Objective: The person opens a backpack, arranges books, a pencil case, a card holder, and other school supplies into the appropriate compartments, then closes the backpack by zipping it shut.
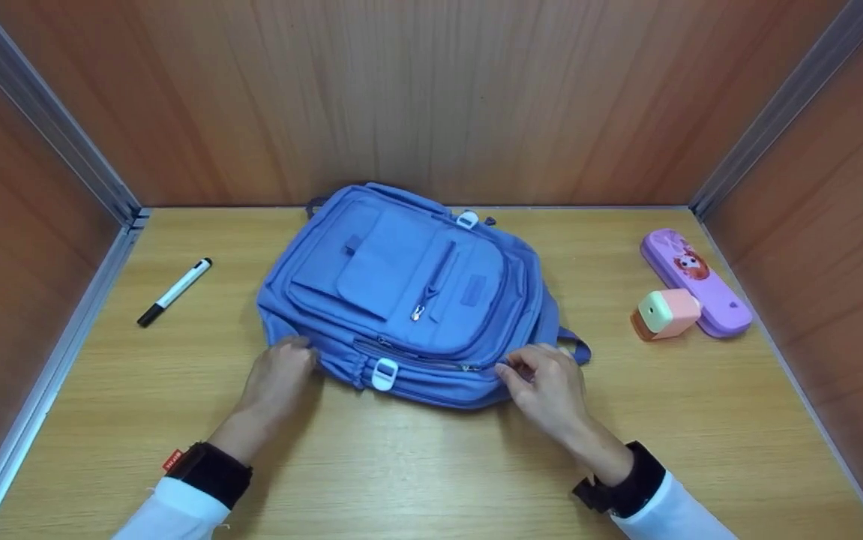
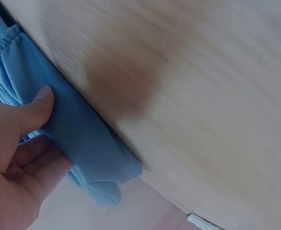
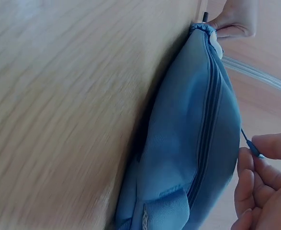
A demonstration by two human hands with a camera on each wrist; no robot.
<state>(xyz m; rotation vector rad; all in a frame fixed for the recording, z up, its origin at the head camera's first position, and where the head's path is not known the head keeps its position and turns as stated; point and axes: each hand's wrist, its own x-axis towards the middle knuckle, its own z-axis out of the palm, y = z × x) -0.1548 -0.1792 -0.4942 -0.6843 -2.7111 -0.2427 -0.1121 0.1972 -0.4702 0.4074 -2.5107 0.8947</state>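
A blue backpack [image 1: 431,262] lies flat on the table, its front pockets facing up and its base toward the left. My left hand [image 1: 287,369] grips the fabric at the near left corner. In the left wrist view, the thumb [image 2: 43,103] lies on one side of the cloth and the fingers curl under it. At the near right edge, my right hand [image 1: 547,379] holds the backpack's zipper pull [image 3: 253,149], pinched between thumb and fingers. A zipper track [image 1: 420,357] runs along the near side between the hands, beside a white buckle [image 1: 384,374].
To the left lies a black-and-white marker [image 1: 175,292]. On the right, a purple pencil case [image 1: 716,300] with a cartoon figure lies beside a small pink-and-green box-like object [image 1: 669,313]. Wood panels [image 1: 416,97] enclose the table at the back and both sides.
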